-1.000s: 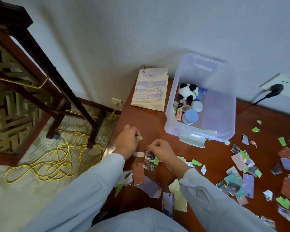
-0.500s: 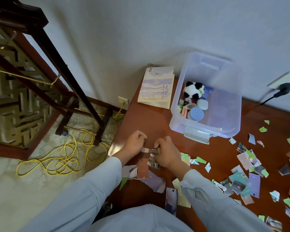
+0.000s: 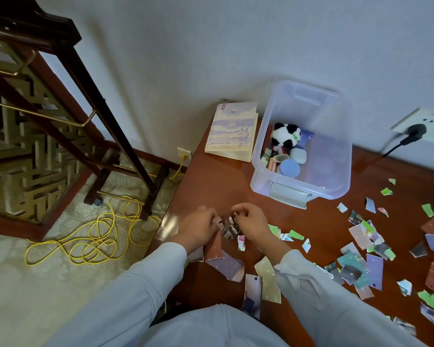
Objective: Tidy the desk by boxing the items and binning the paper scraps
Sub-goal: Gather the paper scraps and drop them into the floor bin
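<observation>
Torn coloured paper scraps point(image 3: 361, 236) litter brown wooden desk point(image 3: 223, 186), mostly 3 o'clock of hands. Left hand point(image 3: 198, 229) and right hand point(image 3: 253, 225) together, both pinching a small scrap wad point(image 3: 229, 227). Scrap-gathering step, I'd say; next needs bin, none visible.

Spiral notebook point(image 3: 232, 131) on desk point(image 3: 223, 186): cover printed "Moon And Sea" in pale letters, lower left. Vertical column of brush-style Chinese characters on the cover's right side, not legible. Pink tube point(image 3: 272, 164) in clear box point(image 3: 259, 182): dark lettering along its side, too small to read.
</observation>
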Motion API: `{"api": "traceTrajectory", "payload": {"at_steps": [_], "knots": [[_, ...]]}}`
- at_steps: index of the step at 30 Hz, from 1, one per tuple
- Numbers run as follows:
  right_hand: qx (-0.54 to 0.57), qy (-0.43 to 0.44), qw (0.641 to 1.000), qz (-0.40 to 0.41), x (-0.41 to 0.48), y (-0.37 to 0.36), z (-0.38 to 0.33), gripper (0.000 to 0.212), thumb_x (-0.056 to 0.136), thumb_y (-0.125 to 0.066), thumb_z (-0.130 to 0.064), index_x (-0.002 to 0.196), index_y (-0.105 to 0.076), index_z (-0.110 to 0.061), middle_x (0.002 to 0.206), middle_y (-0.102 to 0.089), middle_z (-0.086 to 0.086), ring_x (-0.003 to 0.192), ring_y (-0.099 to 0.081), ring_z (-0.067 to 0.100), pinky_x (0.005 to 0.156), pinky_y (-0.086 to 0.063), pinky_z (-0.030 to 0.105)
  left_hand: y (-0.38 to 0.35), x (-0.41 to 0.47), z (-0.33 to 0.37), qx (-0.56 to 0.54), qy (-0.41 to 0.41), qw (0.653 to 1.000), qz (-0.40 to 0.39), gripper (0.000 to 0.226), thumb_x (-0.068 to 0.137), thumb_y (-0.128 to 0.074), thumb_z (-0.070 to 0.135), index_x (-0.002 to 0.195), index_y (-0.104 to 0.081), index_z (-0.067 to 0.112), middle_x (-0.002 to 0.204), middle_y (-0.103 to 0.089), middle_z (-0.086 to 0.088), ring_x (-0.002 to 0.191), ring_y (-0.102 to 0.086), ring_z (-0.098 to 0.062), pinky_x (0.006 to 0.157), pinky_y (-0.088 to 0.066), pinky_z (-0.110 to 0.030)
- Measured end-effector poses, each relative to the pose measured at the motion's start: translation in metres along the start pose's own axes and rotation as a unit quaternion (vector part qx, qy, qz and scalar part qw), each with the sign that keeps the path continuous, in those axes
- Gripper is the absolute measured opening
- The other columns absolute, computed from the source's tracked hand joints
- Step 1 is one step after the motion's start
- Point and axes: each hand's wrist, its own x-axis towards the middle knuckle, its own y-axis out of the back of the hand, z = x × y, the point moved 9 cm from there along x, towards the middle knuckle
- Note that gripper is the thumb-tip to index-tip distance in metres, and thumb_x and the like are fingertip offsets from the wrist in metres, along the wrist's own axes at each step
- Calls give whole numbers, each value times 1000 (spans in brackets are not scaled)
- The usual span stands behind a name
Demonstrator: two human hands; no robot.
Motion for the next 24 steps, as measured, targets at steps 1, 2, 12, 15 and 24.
{"api": "traceTrajectory", "payload": {"at_steps": [1,2,12,15,24], "knots": [[47,-28,998,7,-3,2,2,26,89,-50,0,96,-70,-17,97,-65,2,89,-59,16,73,-51,27,2,-1,0,-39,12,999,8,19,94,-49,40,100,-53,22,107,-48,-1,89,-58,-25,75,-47,-36],[104,-64,992,13,-6,4,6,29,90,-48,1,96,-71,-15,99,-65,4,87,-59,16,65,-50,25,3,-2,-1,-89,29,996,13,19,96,-47,39,101,-51,21,109,-47,-1,90,-57,-24,75,-46,-35],[422,-246,872,-28,-43,-18,30,35,93,-35,4,101,-64,-13,93,-61,9,78,-55,18,57,-43,24,-4,-33,-5,-593,129,794,-31,12,99,-48,8,109,-54,8,72,-58,-7,61,-58,-17,51,-49,-21],[406,-274,871,-41,-54,-28,38,40,92,-32,0,109,-65,-14,93,-62,9,81,-55,18,57,-42,25,-5,-42,-11,-632,153,760,-27,15,96,-44,-1,102,-53,9,76,-56,-8,63,-57,-17,50,-51,-22],[407,-289,863,-78,-67,-47,42,31,86,-53,-32,59,-43,-19,55,-37,-1,50,-32,11,53,-37,21,10,-61,-24,-348,105,931,-1,10,87,-62,15,83,-53,11,69,-54,2,57,-49,-4,47,-37,-11]]}}
